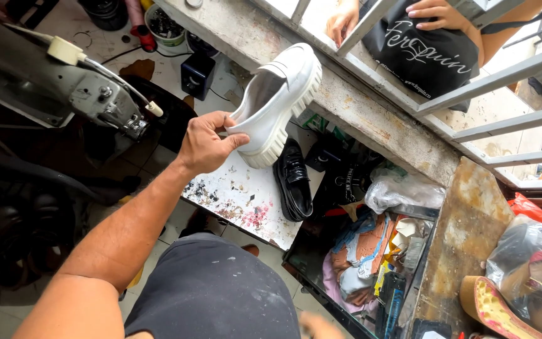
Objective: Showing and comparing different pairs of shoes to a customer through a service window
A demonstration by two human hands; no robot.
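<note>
Head view: left hand gripping the heel end of a white chunky-soled shoe, raised above a paint-spattered board, toe aimed at the concrete ledge. Black loafer lying on that board just below. Right hand barely in frame at the bottom edge, grip impossible to tell; another person's hands on a black bag behind the metal bars.

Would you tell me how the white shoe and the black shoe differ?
The white shoe is held up in the left hand; the black shoe lies on the spattered table. The white shoe has a thick ridged sole; the black shoe looks glossy and flatter. Both are loafer-style.
</note>
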